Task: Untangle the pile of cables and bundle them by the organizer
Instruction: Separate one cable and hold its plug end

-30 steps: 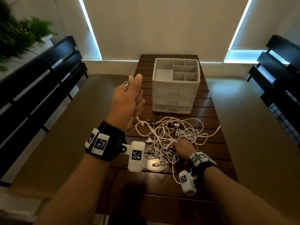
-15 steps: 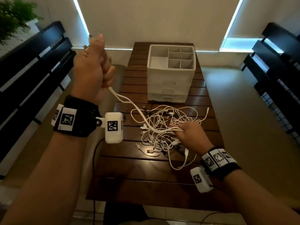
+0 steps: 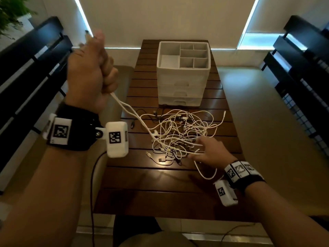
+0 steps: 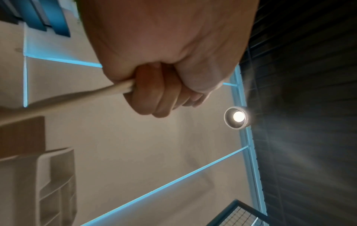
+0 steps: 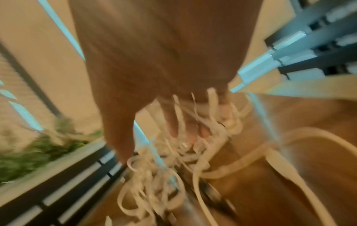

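Cable pile (image 3: 179,134) mostly white, few black strands; drawer organizer (image 3: 183,75) white; slatted table (image 3: 160,179) dark brown; wristbands (image 3: 71,132) black, black-and-white square markers.

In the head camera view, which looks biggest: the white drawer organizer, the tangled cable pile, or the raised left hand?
1. Tangled white cable pile, widest spread.
2. White plastic drawer organizer.
3. Left hand, though it looms nearer the camera, so its ranking against the organizer is unsure.

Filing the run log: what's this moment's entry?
left hand: grips white cable, raised | right hand: spread on cable pile | organizer: empty
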Motion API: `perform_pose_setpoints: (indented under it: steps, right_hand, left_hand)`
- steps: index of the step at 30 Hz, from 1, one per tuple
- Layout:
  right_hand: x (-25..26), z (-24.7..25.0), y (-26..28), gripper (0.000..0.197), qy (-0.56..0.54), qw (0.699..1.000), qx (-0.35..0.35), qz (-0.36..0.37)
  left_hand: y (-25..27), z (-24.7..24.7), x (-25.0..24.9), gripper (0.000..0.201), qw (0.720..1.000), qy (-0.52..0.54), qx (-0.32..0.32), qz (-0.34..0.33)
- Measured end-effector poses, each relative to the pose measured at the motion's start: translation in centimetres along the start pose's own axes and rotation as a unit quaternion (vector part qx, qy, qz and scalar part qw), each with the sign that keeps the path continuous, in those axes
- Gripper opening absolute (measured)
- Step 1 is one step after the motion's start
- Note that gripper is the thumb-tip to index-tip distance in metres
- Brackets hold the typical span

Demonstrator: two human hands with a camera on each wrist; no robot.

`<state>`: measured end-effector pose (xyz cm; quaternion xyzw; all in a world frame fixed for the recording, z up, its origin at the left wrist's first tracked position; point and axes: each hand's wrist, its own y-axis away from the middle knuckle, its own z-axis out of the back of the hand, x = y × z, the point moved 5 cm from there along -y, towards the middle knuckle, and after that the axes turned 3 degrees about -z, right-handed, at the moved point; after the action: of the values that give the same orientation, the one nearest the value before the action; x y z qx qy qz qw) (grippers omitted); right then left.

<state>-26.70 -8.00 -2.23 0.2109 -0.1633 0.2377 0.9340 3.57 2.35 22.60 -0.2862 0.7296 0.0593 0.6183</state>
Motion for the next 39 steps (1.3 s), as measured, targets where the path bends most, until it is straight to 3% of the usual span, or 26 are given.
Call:
perform_pose_setpoints:
  steps: [2, 4, 7, 8, 10, 11, 13, 15, 19, 27, 31, 32, 34, 36, 37, 39]
  right_hand:
    - [2.8, 1.8, 0.5, 0.104, 0.095, 0.994, 0.049, 0.032]
    - [6.8, 4.1, 1.4, 0.118, 0.044, 0.992, 0.032, 0.117]
    - [12.8, 5.9, 2.7, 0.103, -0.151, 0.957, -0.023, 0.248]
    - [13.9, 5.9, 2.6, 0.086, -0.21, 0.942, -0.031, 0.261]
    - [15.4, 5.4, 2.7, 0.032, -0.315, 0.915, -0.035, 0.248]
    - [15.5, 5.0, 2.6, 0.02, -0.344, 0.907, -0.041, 0.241]
    - [14.8, 4.0, 2.4, 0.048, -0.362, 0.903, -0.068, 0.222]
    - [13.4, 2.3, 2.6, 0.059, -0.347, 0.913, -0.076, 0.199]
    - [8.9, -2.4, 2.6, 0.061, -0.256, 0.957, -0.042, 0.126]
    - [2.9, -6.7, 1.9, 0.059, -0.145, 0.989, 0.008, 0.02]
    - [4.2, -4.9, 1.9, 0.039, -0.104, 0.992, 0.033, 0.071]
    - [4.8, -3.7, 2.3, 0.049, -0.091, 0.991, 0.032, 0.091]
    - [6.7, -0.3, 3.2, 0.088, -0.094, 0.984, -0.01, 0.151]
    - [9.7, 3.3, 4.5, 0.096, -0.143, 0.963, -0.067, 0.219]
    - [10.9, 4.3, 4.7, 0.089, -0.187, 0.949, -0.075, 0.241]
    - [13.1, 4.5, 4.7, 0.055, -0.282, 0.926, -0.024, 0.248]
  left_hand:
    - [0.7, -1.8, 1.5, 0.051, 1.0, 0.006, 0.021, 0.019]
    - [1.8, -4.0, 3.0, 0.052, 0.998, 0.007, 0.048, 0.035]
    - [3.7, -7.5, 5.0, 0.05, 0.993, 0.004, 0.098, 0.064]
    - [4.3, -8.5, 5.5, 0.049, 0.991, 0.005, 0.115, 0.075]
    - [5.3, -9.8, 6.0, 0.046, 0.986, 0.012, 0.141, 0.089]
    - [5.6, -10.1, 5.9, 0.046, 0.985, 0.014, 0.148, 0.09]
    - [5.6, -10.0, 5.5, 0.047, 0.985, 0.013, 0.149, 0.086]
    - [5.2, -9.0, 4.8, 0.048, 0.988, 0.014, 0.136, 0.078]
    - [4.3, -7.6, 3.5, 0.05, 0.989, 0.036, 0.129, 0.056]
    - [4.6, -6.4, 2.9, 0.049, 0.991, 0.033, 0.116, 0.05]
    - [5.4, -6.5, 3.8, 0.048, 0.992, 0.015, 0.114, 0.045]
    - [5.6, -6.5, 4.3, 0.048, 0.992, 0.01, 0.113, 0.047]
    - [6.0, -6.8, 5.5, 0.05, 0.992, 0.005, 0.116, 0.056]
    - [6.5, -7.8, 6.7, 0.054, 0.99, 0.0, 0.124, 0.067]
    - [6.8, -8.4, 7.2, 0.055, 0.989, -0.001, 0.127, 0.071]
    - [7.1, -9.3, 7.8, 0.055, 0.988, -0.001, 0.134, 0.075]
